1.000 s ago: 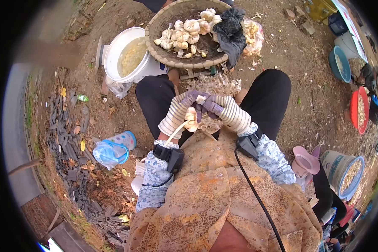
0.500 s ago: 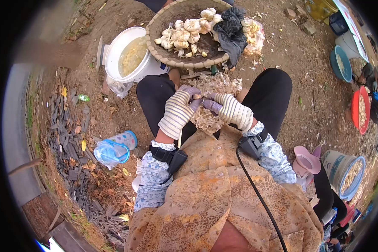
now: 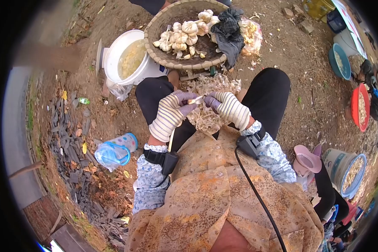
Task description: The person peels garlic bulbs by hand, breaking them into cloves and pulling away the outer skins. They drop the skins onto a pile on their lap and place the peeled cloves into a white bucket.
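My left hand (image 3: 171, 111), in a striped glove with purple fingertips, pinches a garlic clove (image 3: 191, 101) with pale loose skin on it. A thin pale stick (image 3: 171, 140) runs down beside that wrist; its upper end is hidden. My right hand (image 3: 231, 107), gloved the same way, has its fingertips closed at the skin end of the clove, and the edge of the skin is too small to make out there. Beneath both hands lies a heap of garlic skins (image 3: 206, 119). Ahead, whole garlic bulbs (image 3: 180, 35) sit in a round woven basket (image 3: 168, 59) with a dark cloth (image 3: 229, 35) over its right rim.
A white bucket (image 3: 109, 63) with peeled cloves in liquid stands left of the basket. A bag of cloves (image 3: 251, 35) lies to its right. A blue-rimmed bin (image 3: 128, 142) is at left. Red (image 3: 355, 110) and teal (image 3: 335, 65) basins and a pail (image 3: 334, 166) stand at right.
My hands have moved slightly apart, the left one shifting left. The clove and its pale skin now show between the fingertips.
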The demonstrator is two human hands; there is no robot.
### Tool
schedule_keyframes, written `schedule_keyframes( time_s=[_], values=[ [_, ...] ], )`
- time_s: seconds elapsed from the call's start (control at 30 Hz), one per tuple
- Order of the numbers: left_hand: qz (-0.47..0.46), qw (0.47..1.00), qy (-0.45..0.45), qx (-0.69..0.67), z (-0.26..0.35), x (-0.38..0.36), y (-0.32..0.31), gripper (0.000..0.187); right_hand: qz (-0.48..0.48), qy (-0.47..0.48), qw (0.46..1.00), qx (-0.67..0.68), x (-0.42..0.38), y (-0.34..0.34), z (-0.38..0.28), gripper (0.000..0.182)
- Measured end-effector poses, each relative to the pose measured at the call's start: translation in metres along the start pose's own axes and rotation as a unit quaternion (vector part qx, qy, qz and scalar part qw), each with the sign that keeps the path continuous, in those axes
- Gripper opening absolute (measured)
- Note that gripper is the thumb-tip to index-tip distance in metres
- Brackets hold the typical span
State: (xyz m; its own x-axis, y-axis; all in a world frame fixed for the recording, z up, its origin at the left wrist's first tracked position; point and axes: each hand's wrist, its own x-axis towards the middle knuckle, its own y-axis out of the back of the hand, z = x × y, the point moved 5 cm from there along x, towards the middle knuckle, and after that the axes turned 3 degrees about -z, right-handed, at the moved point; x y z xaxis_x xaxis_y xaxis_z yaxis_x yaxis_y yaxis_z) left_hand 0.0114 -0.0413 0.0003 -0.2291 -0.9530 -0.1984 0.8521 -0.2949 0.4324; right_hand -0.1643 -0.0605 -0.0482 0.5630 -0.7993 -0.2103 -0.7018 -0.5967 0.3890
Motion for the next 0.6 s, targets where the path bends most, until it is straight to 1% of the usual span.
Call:
schedule_keyframes(
  time_s=[0.03,0.07,0.1,0.13,0.17,0.2,0.23,0.33,0.4,0.47,0.5,0.57,0.6],
  values=[
    [0.007,0.999,0.016,-0.045,-0.005,0.000,-0.002,0.031,0.018,-0.021,0.995,0.097,0.000,-0.003,0.004,0.034],
    [0.007,0.999,0.015,-0.045,-0.006,0.000,-0.005,0.031,0.036,-0.042,0.980,0.193,-0.001,-0.006,0.008,0.033],
    [0.020,0.990,0.037,-0.138,-0.009,-0.001,-0.008,0.030,0.044,-0.109,0.941,0.316,-0.008,-0.003,-0.011,0.030],
    [0.033,0.971,0.058,-0.231,-0.013,-0.001,-0.013,0.030,0.047,-0.110,0.941,0.316,-0.007,-0.003,-0.011,0.030],
    [0.051,0.968,0.037,-0.244,-0.018,0.002,-0.017,0.030,0.021,-0.097,0.907,0.410,-0.006,-0.008,-0.011,0.028],
    [0.049,0.968,0.036,-0.244,-0.019,0.003,-0.022,0.030,-0.005,-0.082,0.862,0.501,-0.004,-0.012,-0.011,0.026],
    [0.054,0.962,0.041,-0.266,-0.019,0.004,-0.025,0.029,0.007,-0.088,0.853,0.514,-0.001,-0.013,-0.006,0.021],
    [0.049,0.951,0.053,-0.302,-0.015,0.006,-0.028,0.030,0.037,-0.084,0.843,0.530,-0.001,-0.012,-0.002,0.020],
    [0.065,0.922,0.061,-0.377,-0.010,0.005,-0.028,0.029,0.041,-0.089,0.847,0.523,-0.003,-0.010,-0.002,0.016],
    [0.052,0.912,0.066,-0.402,-0.024,0.006,-0.031,0.028,0.091,-0.078,0.894,0.432,-0.007,-0.002,-0.012,0.014],
    [0.040,0.901,0.069,-0.427,-0.029,0.008,-0.034,0.028,0.091,-0.079,0.894,0.432,-0.007,-0.005,-0.012,0.014],
    [0.028,0.890,0.061,-0.451,-0.037,0.011,-0.038,0.027,0.121,-0.032,0.897,0.424,-0.008,-0.005,-0.014,0.014],
    [0.016,0.879,0.053,-0.473,-0.037,0.011,-0.039,0.026,0.119,-0.033,0.897,0.424,-0.009,-0.005,-0.014,0.014]
  ],
)
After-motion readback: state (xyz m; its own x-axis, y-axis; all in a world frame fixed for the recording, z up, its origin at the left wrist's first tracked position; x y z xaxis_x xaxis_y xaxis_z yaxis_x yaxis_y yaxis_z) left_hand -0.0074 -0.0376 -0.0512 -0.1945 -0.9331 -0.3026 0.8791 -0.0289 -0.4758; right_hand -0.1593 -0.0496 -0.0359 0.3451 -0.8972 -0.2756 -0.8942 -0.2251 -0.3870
